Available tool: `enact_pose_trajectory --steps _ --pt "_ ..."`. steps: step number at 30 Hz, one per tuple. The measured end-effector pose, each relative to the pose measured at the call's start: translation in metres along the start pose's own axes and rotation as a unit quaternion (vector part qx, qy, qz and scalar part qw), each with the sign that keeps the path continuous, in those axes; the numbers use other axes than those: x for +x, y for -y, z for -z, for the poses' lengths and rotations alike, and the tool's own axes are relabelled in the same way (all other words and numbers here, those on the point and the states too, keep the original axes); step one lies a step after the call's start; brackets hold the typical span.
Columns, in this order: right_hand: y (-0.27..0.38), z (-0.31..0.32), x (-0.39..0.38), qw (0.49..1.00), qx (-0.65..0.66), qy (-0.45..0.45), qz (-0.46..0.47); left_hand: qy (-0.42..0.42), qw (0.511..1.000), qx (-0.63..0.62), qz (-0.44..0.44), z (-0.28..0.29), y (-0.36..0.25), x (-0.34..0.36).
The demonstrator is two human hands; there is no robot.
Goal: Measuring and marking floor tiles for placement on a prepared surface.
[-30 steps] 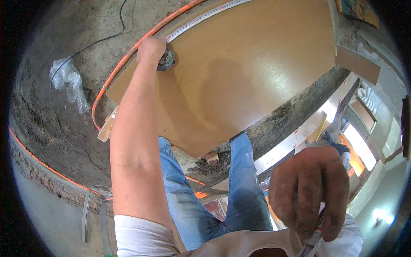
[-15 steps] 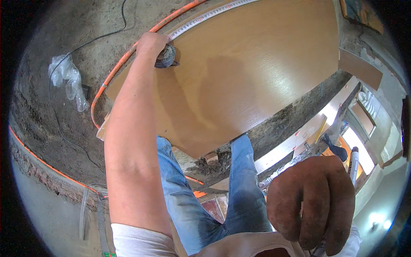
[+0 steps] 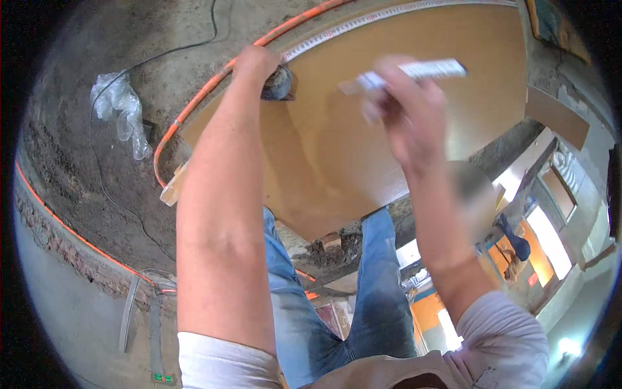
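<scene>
My left hand (image 3: 256, 65) is closed on a tape measure (image 3: 276, 84) at the upper left edge of a brown board (image 3: 350, 155). The tape's white marked blade (image 3: 353, 26) runs from there to the right along the board's far edge. My right hand (image 3: 408, 104), blurred by motion, is closed around a white marker pen (image 3: 444, 69) over the board, right of the tape case. The pen lies roughly sideways in my fingers; whether it touches the board I cannot tell. My jeans-clad legs show below the board.
An orange hose (image 3: 204, 92) curves round the board's left side, with a dark cable (image 3: 133, 215) and clear plastic wrap (image 3: 111, 97) on the concrete floor farther left. A smaller board (image 3: 558, 115) sticks out at the right, beside window openings (image 3: 547, 240).
My right hand has swung up from the lower right, near my body, to over the board with the marker. My left hand stays at the tape; the whole view has shifted slightly.
</scene>
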State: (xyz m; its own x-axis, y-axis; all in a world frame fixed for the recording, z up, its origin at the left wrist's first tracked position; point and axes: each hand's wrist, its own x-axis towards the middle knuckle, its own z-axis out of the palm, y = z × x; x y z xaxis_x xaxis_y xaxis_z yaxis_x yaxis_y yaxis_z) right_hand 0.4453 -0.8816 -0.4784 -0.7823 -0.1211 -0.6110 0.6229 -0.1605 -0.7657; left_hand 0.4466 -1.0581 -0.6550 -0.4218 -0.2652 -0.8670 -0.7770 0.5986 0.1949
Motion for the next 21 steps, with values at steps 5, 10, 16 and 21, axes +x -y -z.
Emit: enact_pose_trajectory --steps 5,10,16,21 --pt "-0.058 0.002 0.132 0.915 -0.348 0.177 0.105 0.002 1.000 0.003 0.002 -0.004 0.003 0.025" --pt "-0.087 -0.002 0.177 0.796 -0.534 0.234 0.165 -0.007 1.000 0.011 0.000 -0.014 0.005 0.037" --pt "-0.131 -0.011 0.200 0.758 -0.569 0.253 0.195 -0.028 0.999 0.014 0.008 -0.008 0.015 0.042" --pt "-0.140 -0.019 0.187 0.707 -0.620 0.256 0.224 -0.023 0.999 0.026 0.031 -0.005 0.027 0.036"
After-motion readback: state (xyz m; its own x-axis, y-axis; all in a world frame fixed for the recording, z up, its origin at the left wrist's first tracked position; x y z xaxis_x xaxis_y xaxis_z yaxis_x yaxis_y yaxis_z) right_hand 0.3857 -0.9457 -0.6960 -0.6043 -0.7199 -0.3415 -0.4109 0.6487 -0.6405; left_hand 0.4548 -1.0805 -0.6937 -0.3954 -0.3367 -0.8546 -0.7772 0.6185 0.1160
